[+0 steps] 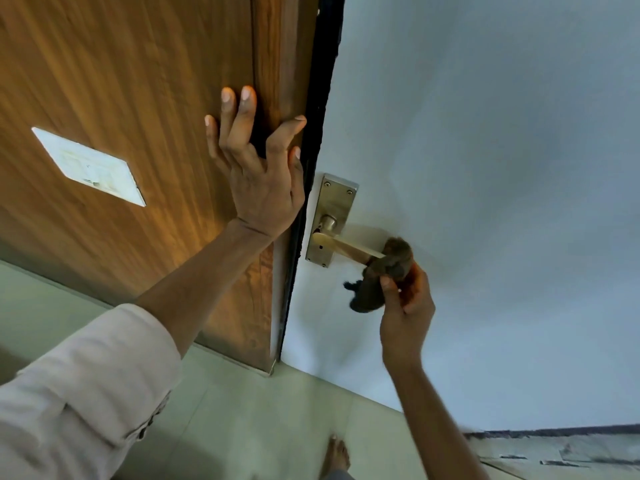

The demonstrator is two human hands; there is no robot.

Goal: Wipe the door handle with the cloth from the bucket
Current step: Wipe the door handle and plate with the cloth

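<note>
A brass lever door handle (pixel 346 245) sticks out from its metal backplate (pixel 334 202) on the pale door (pixel 485 168). My right hand (pixel 407 306) grips a dark brown cloth (pixel 384 275) wrapped over the lever's free end; the tip of the lever is hidden under the cloth. My left hand (pixel 258 164) is spread flat, fingers apart, against the wooden door frame (pixel 270 64) just left of the handle, holding nothing. No bucket is in view.
A wooden panel (pixel 121 81) with a white switch plate (pixel 88 166) fills the left. A dark gap (pixel 322 98) runs between frame and door. Pale tiled floor (pixel 242 410) lies below, with my bare foot (pixel 336 455) on it.
</note>
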